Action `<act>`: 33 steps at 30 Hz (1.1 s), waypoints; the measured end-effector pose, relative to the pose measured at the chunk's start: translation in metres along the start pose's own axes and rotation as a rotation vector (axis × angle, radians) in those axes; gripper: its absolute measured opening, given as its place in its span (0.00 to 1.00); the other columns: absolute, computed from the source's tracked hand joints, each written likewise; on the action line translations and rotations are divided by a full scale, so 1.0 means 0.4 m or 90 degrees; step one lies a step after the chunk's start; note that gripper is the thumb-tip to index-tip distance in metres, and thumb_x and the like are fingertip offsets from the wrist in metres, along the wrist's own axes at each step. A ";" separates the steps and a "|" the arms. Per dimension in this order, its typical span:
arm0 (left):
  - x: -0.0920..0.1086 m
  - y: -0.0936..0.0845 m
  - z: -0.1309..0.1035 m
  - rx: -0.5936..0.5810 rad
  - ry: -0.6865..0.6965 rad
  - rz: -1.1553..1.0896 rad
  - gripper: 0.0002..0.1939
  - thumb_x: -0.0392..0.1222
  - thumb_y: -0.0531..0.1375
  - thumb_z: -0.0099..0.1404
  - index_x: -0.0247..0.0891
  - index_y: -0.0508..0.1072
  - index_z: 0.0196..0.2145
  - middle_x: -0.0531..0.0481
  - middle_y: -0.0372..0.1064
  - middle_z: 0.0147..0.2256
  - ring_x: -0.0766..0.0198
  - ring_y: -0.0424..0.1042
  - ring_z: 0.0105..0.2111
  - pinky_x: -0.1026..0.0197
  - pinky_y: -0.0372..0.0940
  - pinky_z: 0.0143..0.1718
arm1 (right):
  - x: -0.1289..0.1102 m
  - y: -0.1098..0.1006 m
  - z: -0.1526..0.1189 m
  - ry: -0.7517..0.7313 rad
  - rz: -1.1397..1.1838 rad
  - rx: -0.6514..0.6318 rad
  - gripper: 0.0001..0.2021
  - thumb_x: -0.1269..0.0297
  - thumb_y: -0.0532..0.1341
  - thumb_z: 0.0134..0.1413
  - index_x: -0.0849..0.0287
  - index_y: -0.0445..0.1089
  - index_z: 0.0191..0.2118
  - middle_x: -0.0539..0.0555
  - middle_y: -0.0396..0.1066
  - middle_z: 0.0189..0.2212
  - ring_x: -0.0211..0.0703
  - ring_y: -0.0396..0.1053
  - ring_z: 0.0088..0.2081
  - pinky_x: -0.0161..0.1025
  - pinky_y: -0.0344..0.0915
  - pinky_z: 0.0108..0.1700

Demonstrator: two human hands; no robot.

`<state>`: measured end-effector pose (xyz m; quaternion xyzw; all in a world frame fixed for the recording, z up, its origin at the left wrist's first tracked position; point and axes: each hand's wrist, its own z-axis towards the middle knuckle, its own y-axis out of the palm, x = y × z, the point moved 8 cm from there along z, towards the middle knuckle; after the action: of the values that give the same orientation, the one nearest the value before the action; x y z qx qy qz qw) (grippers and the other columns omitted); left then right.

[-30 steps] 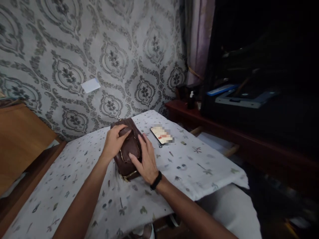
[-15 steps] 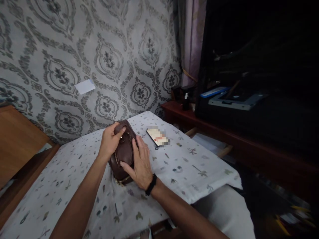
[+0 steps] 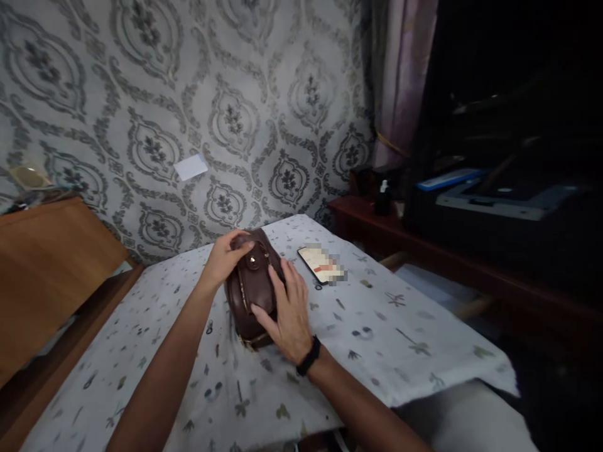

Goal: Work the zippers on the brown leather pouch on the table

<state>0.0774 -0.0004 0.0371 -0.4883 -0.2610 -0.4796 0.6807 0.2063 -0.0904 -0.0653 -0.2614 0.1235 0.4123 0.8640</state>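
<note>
A dark brown leather bag (image 3: 257, 289) with gold zips and a round flap button lies on the patterned white tablecloth (image 3: 226, 389). My left hand (image 3: 226, 260) grips its upper left end, with the thumb on top near the button and the fingers curled over the far edge. Across the bag's right side rests my right hand (image 3: 289, 307), fingers spread, thumb on the lower front; a black band circles that wrist. Right of the bag lies a phone (image 3: 320, 263) with a lit, partly blurred screen.
At the left stands a wooden cabinet (image 3: 56, 270). A dark red shelf (image 3: 362, 220) with a small dark bottle (image 3: 382, 198) is at the back right, beside a large black screen (image 3: 509, 100). White paper (image 3: 191, 167) shows against the wall.
The view has turned left, so everything appears further right. Both hands keep nearly the same places on the bag, and the button between them shows more fully.
</note>
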 end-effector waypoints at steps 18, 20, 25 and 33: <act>-0.067 -0.088 -0.043 0.112 0.037 0.099 0.12 0.49 0.63 0.57 0.37 0.78 0.32 0.48 0.77 0.34 0.60 0.74 0.36 0.59 0.68 0.43 | -0.069 0.002 0.021 -0.159 -0.045 -0.045 0.21 0.65 0.56 0.65 0.49 0.66 0.62 0.65 0.56 0.68 0.62 0.52 0.69 0.70 0.49 0.65; -0.071 -0.083 -0.047 0.119 0.041 0.106 0.11 0.48 0.63 0.58 0.37 0.78 0.32 0.49 0.76 0.33 0.61 0.74 0.36 0.60 0.67 0.43 | -0.069 -0.001 0.019 -0.169 -0.045 -0.052 0.21 0.66 0.55 0.65 0.50 0.66 0.62 0.65 0.56 0.67 0.62 0.52 0.69 0.69 0.50 0.65; -0.072 -0.077 -0.060 0.136 0.060 0.108 0.10 0.47 0.61 0.62 0.38 0.77 0.33 0.50 0.75 0.34 0.61 0.73 0.37 0.61 0.65 0.41 | -0.070 -0.009 0.020 -0.171 -0.049 -0.040 0.20 0.66 0.57 0.64 0.52 0.68 0.60 0.65 0.59 0.66 0.61 0.56 0.68 0.68 0.50 0.65; -0.066 -0.073 -0.060 0.172 0.067 0.079 0.08 0.46 0.63 0.59 0.38 0.74 0.29 0.51 0.70 0.31 0.62 0.70 0.35 0.61 0.64 0.40 | -0.086 -0.018 0.057 -0.156 -0.059 -0.002 0.12 0.64 0.58 0.65 0.53 0.72 0.52 0.64 0.67 0.61 0.57 0.61 0.65 0.64 0.49 0.67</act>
<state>0.0376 -0.0137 0.0180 -0.3818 -0.2564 -0.4222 0.7812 0.1904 -0.1039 -0.0292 -0.2158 0.0045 0.4006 0.8905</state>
